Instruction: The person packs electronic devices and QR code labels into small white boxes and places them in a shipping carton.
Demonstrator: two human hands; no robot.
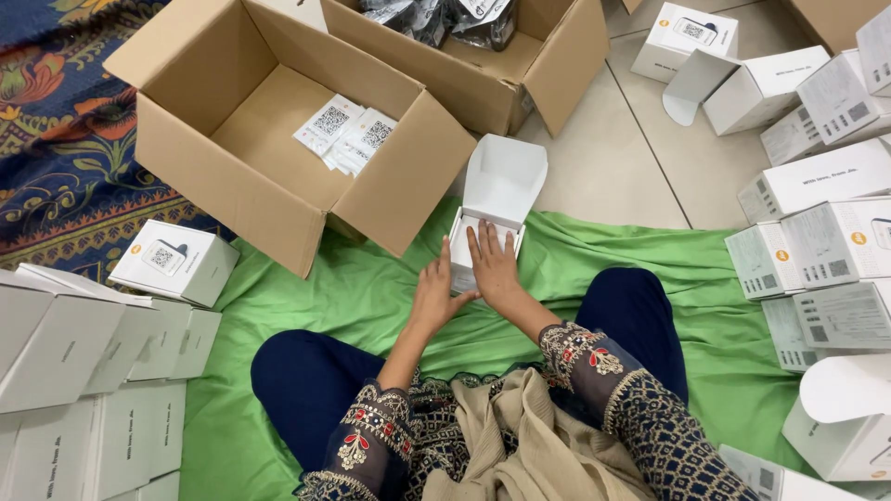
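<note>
The small white cardboard box with its hinged lid flipped up (pixel 492 209) sits on the green cloth (pixel 371 288), just in front of the seated person's knees, its long axis running away from them and the lid standing at the far end. The left hand (pixel 434 292) lies against the box's left side, fingers straight and close together. The right hand (pixel 492 264) rests flat on top of the box's near part, fingers slightly fanned. Just beyond stands a large open brown cardboard carton (pixel 278 121) holding white leaflets (pixel 345 132).
</note>
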